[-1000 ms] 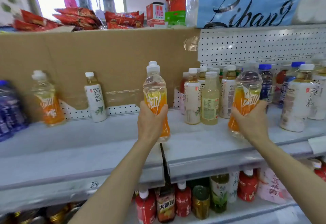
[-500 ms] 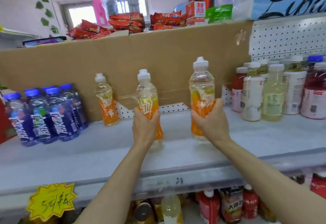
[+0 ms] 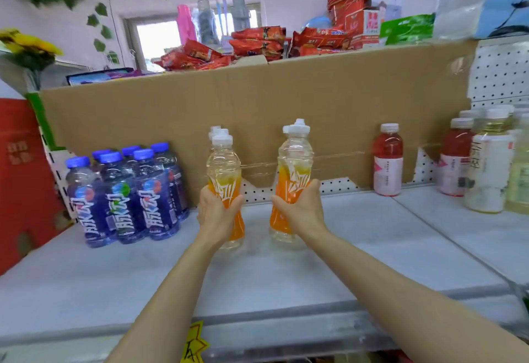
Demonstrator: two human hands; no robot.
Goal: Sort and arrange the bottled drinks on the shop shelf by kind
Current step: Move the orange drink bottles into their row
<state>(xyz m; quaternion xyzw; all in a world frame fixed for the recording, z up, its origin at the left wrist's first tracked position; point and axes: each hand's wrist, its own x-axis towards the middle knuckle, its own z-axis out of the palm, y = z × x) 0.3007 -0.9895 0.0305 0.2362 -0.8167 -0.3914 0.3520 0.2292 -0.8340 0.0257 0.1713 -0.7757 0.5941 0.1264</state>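
The shelf is pale grey, backed by cardboard. At its left stands a cluster of blue bottles; near the middle two orange bottles stand on its surface, with more of the same just behind. Further right a red bottle stands alone against the cardboard, and a mixed group crowds the right edge.

2 bare forearms, hands unadorned (no sleeves, rings or watch visible)
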